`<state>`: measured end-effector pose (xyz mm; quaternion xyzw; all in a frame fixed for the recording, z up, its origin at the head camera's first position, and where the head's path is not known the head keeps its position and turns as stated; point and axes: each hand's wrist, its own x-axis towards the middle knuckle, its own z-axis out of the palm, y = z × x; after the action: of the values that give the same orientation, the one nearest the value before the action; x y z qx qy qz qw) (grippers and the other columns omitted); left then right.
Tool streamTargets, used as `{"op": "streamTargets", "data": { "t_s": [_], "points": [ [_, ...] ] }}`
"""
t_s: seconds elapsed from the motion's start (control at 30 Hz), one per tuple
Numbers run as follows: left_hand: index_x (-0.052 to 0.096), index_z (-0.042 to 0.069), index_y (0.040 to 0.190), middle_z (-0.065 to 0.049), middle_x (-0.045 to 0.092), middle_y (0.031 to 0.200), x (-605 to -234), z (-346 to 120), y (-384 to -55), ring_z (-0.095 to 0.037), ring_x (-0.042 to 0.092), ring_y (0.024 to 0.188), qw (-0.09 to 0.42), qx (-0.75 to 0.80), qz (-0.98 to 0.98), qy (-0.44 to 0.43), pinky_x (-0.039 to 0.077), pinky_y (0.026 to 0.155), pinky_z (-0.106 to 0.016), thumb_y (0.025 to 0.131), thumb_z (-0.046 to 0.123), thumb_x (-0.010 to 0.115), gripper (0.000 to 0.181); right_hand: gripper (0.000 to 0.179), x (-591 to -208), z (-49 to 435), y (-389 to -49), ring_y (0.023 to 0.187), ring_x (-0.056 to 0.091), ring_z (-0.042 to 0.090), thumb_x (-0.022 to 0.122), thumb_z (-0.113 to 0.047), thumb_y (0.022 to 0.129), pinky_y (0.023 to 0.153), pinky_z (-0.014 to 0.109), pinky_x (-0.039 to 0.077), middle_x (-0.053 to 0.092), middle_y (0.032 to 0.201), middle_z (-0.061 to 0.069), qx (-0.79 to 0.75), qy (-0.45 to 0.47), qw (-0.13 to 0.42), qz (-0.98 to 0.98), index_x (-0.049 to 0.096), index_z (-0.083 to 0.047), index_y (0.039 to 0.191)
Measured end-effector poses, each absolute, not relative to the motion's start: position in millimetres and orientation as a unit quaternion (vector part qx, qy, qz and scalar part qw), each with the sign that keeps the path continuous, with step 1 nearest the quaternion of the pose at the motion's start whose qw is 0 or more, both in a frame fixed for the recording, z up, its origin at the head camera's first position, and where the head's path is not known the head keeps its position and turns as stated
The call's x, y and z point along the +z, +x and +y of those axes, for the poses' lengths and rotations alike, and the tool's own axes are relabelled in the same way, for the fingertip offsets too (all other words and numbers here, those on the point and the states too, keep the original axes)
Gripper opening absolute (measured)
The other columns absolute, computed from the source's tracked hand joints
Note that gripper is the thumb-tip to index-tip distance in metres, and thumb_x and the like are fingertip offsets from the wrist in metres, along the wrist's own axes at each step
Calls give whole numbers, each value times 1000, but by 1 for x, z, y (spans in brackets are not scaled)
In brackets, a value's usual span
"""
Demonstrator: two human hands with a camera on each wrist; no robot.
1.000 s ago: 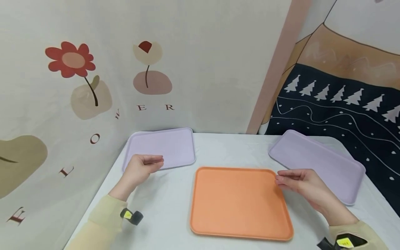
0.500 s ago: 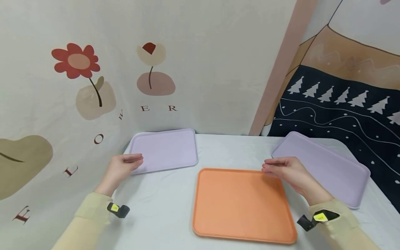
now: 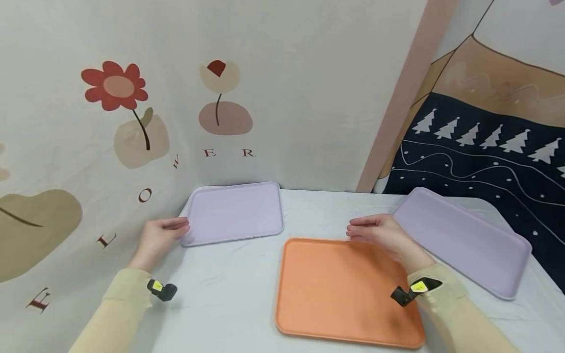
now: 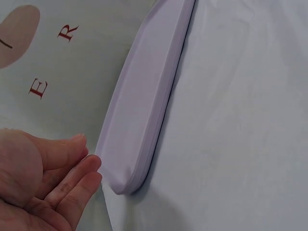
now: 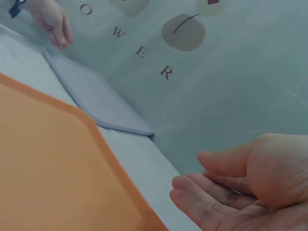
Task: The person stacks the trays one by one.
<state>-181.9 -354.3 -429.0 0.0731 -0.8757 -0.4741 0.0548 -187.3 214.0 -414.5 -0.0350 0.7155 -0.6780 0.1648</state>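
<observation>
My left hand (image 3: 160, 239) is at the left edge of a lilac tray (image 3: 236, 211), its fingertips overlapping that edge in the head view. In the left wrist view the fingers (image 4: 79, 192) are loosely bent beside the tray's corner, with nothing between them and the thumb. My right hand (image 3: 384, 238) hovers over the far right part of an orange tray (image 3: 335, 294), fingers extended and holding nothing. The right wrist view shows its palm (image 5: 269, 187) turned toward the camera, apart from the orange tray's rim.
A second lilac tray (image 3: 468, 245) lies at an angle at the back right. White cloth (image 3: 216, 294) covers the table. A printed flower curtain (image 3: 300, 98) stands close behind and along the left, with a dark tree-patterned cloth (image 3: 485, 147) at the right.
Both hands have moved left: the left from in front of the left lilac tray to its left edge, the right from the orange tray's far right corner inward. The trays lie as before.
</observation>
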Motion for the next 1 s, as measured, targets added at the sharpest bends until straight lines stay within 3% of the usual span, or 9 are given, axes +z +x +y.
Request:
{"op": "streamTargets", "data": {
  "t_s": [0.13, 0.27, 0.6, 1.0],
  "points": [
    [71, -10, 128, -25, 72, 118, -430, -362, -181, 16, 62, 88, 75, -464, -879, 82, 53, 77, -7, 95, 7, 80, 38, 49, -421, 198, -199, 102, 76, 25, 70, 3, 100, 97, 42, 59, 69, 125, 32, -693, -22, 177, 698, 50, 24, 140],
    [68, -12, 130, -28, 71, 119, -433, -365, -184, 9, 68, 89, 74, -478, -871, 87, 55, 78, -8, 95, 4, 78, 40, 48, -429, 182, -213, 102, 76, 23, 70, 1, 101, 97, 41, 59, 69, 127, 31, -689, 2, 188, 700, 53, 20, 142],
    [64, -14, 134, -28, 71, 121, -438, -374, -194, 11, 66, 85, 43, -468, -876, 110, 56, 77, -9, 96, 5, 78, 46, 43, -449, 135, -239, 104, 76, 23, 80, -8, 95, 94, 37, 61, 76, 119, 18, -642, 21, 191, 742, 68, 8, 133],
    [59, -19, 137, -29, 68, 127, -447, -378, -204, 4, 67, 84, -11, -505, -852, 138, 62, 77, -20, 96, 2, 77, 49, 36, -460, 95, -259, 97, 77, 22, 78, -1, 94, 93, 38, 62, 77, 111, 19, -656, 15, 200, 728, 70, 12, 126]
  ]
}}
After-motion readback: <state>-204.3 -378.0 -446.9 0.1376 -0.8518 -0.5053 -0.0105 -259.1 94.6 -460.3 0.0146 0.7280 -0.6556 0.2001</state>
